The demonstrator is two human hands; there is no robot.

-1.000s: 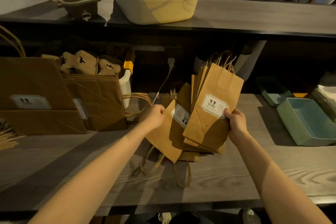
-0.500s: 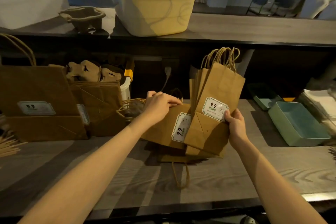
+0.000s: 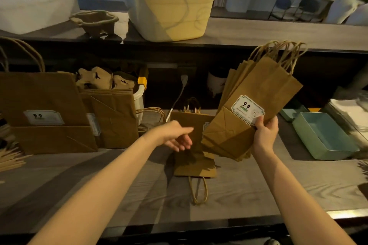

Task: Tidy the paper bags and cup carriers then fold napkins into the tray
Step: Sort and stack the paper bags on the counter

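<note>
1. Two bare hands are seen. The right hand (image 3: 265, 135) is curled round the lower right edge of a fanned stack of small paper bags (image 3: 253, 113), thumb pressed on the front beside the white "9.9" label (image 3: 248, 110); the stack is held tilted above the counter (image 3: 119, 185), handles uppermost. About five bags can be made out by their edges; the exact number cannot be told.
2. The left hand (image 3: 175, 135) is held with fingers loosely spread and nothing in it, just left of the gripped stack.
3. Directly beyond and below the left hand, a few more small bags (image 3: 191, 123) are seen on the counter, partly under the held stack. One of them lies flat (image 3: 195, 169) with its handles pointing towards the person.
4. Well to the left of the left hand, two groups of larger flattened bags are stood on edge: a big labelled bag (image 3: 43, 109) and a thinner stack (image 3: 113, 119) beside it.
5. Two pulp cup carriers (image 3: 105, 80) are seen behind that stack, and one more carrier (image 3: 94, 21) on the upper shelf, beside a pale yellow tub (image 3: 173, 6).
6. To the right of the right hand, two green trays (image 3: 324, 135) are set on the counter, the nearer one larger, with a white napkin pile (image 3: 352, 113) further right.
</note>
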